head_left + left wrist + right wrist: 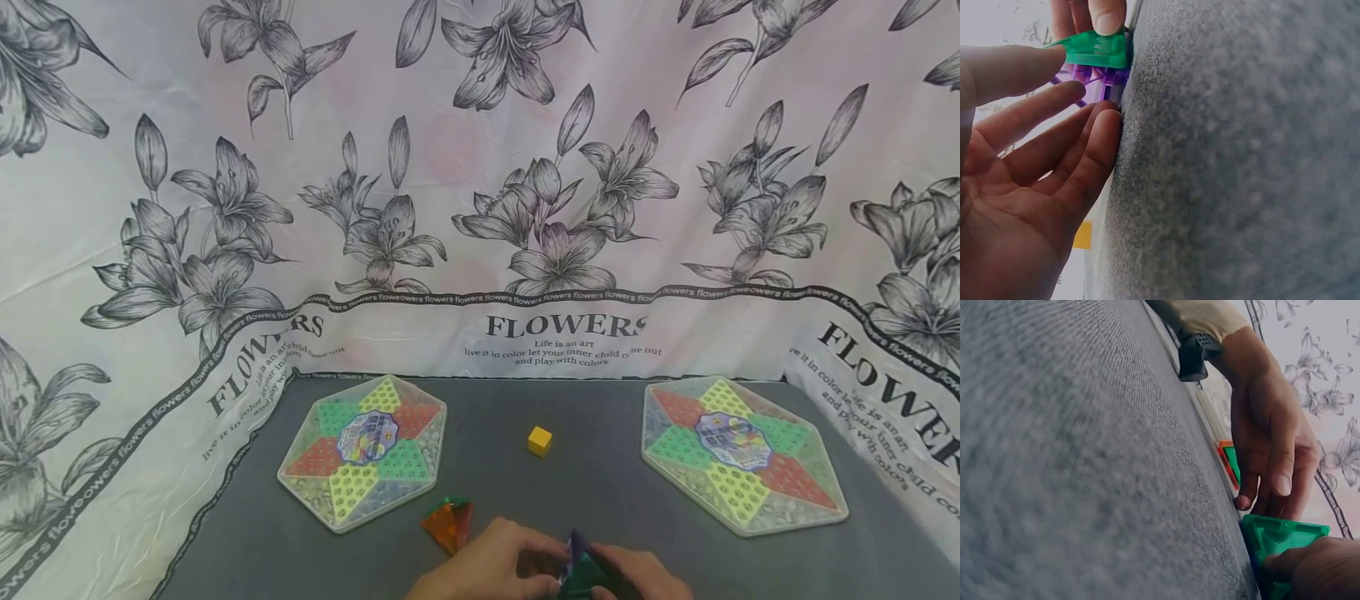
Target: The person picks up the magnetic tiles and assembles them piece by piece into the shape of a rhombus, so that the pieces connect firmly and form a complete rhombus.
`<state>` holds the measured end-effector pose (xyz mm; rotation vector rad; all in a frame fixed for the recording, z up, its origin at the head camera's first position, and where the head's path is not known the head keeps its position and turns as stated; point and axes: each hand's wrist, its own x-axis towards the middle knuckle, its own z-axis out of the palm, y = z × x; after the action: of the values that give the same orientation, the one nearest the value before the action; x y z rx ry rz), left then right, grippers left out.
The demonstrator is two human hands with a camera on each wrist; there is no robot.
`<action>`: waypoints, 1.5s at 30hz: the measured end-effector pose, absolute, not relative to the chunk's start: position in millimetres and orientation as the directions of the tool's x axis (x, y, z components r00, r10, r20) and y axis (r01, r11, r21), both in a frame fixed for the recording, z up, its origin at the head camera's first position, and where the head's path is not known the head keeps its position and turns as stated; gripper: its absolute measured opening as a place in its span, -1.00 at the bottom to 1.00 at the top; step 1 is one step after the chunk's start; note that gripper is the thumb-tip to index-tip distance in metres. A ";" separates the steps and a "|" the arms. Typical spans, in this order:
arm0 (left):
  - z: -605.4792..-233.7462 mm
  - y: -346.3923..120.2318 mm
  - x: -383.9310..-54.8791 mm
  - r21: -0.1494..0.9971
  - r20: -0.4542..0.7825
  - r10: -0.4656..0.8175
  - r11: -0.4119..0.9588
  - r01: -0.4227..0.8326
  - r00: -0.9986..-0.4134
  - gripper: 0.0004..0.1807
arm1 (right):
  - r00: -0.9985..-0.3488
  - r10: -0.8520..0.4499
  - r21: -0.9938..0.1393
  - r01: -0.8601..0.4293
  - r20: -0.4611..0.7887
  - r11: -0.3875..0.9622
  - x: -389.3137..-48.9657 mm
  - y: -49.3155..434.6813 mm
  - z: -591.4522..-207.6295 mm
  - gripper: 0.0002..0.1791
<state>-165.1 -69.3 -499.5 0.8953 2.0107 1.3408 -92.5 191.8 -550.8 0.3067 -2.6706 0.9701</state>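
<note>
Low over the grey cloth is a small shape of translucent triangular building tiles, with a green tile (1294,534) on the near side and a purple tile (1107,78) beside it. My right hand (637,575) pinches it, the thumb lying on the green face and the fingers behind. From the other side my left hand (495,562) reaches in with extended fingers, their tips close to the purple edge. The left thumb stands apart from the fingers. An orange, red and green tile shape (448,523) sits just left of the left hand.
A yellow cube (539,442) stands beyond the hands, mid-table. Hexagonal Chinese checkers boards lie flat on both sides, a left board (363,454) and a right board (742,454). A flower-printed curtain (555,333) closes the back and sides of the grey tabletop (600,492).
</note>
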 end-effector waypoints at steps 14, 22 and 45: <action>-497.8 -68.0 -162.0 0.955 -0.131 0.745 0.272 0.119 -0.655 -0.68 | -0.972 -0.134 -0.629 -0.229 0.195 0.743 -98.0 199.7 -544.6 -0.60; -498.2 -65.3 -161.5 0.965 -0.121 0.747 0.244 0.100 -0.654 -0.67 | -0.983 -0.154 -0.647 -0.181 0.100 0.741 -102.2 205.7 -542.5 -0.57; -499.4 -63.5 -157.3 0.978 -0.158 0.782 0.207 0.011 -0.603 -0.56 | -0.923 -0.243 -0.537 -0.373 0.299 0.757 -122.9 293.7 -544.1 -0.51</action>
<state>-157.3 -63.5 -499.4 0.7393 1.8116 1.4604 -122.9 293.7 -544.1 0.4870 -2.7436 0.9045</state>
